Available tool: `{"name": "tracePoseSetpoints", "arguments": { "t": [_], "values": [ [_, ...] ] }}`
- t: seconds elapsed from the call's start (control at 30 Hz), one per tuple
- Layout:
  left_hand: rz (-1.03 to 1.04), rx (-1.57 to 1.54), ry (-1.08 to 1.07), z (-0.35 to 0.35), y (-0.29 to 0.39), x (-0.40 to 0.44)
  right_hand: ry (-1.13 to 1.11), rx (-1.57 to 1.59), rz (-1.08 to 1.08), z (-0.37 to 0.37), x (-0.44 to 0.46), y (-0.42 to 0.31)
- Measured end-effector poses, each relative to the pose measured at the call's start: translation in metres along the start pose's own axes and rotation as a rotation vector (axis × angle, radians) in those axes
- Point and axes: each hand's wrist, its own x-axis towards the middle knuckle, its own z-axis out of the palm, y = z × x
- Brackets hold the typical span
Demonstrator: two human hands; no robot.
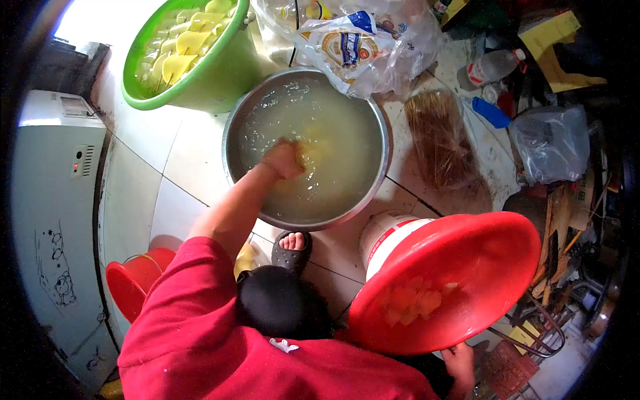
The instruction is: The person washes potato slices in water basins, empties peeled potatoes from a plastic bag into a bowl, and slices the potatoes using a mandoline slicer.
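My left hand (285, 159) is dipped in the cloudy water of a round metal basin (381, 170), beside a blurred yellow shape under the surface. Its fingers are mostly hidden by water. At the lower right, my right hand (459, 363) grips the rim of a large red basin (493, 267), its fingers partly hidden. This basin tilts over a white bucket (383, 240) and holds several pale yellow slices (413, 300). A green tub (227, 73) at the upper left contains yellow pieces (190, 43) in water.
Plastic bags (393, 47) lie behind the metal basin. To the right are a wrapped brown bundle (440, 140), a clear bottle (490, 69) and another bag (552, 143). A smaller red bucket (137, 277) and a pale appliance (57, 220) stand at left.
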Motion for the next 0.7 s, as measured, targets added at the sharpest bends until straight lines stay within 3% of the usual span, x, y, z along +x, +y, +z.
{"name": "tracePoseSetpoints", "arguments": {
  "t": [0.1,0.23,0.3,0.53,0.7],
  "values": [
    [-0.037,-0.111,0.043,-0.005,0.007,-0.004,0.030,0.150,-0.038,0.007,0.002,0.024],
    [-0.132,-0.030,0.051,-0.030,0.028,-0.028,0.050,0.302,-0.080,0.008,-0.001,0.023],
    [-0.102,0.020,0.228,-0.038,0.030,-0.043,0.019,0.062,-0.066,-0.001,-0.006,0.010],
    [-0.074,0.063,0.418,-0.091,0.052,-0.100,0.094,0.108,-0.128,0.002,-0.008,0.014],
    [0.037,0.069,0.676,-0.094,0.059,-0.127,0.091,-0.087,-0.061,-0.008,-0.021,-0.005]
  ]
}}
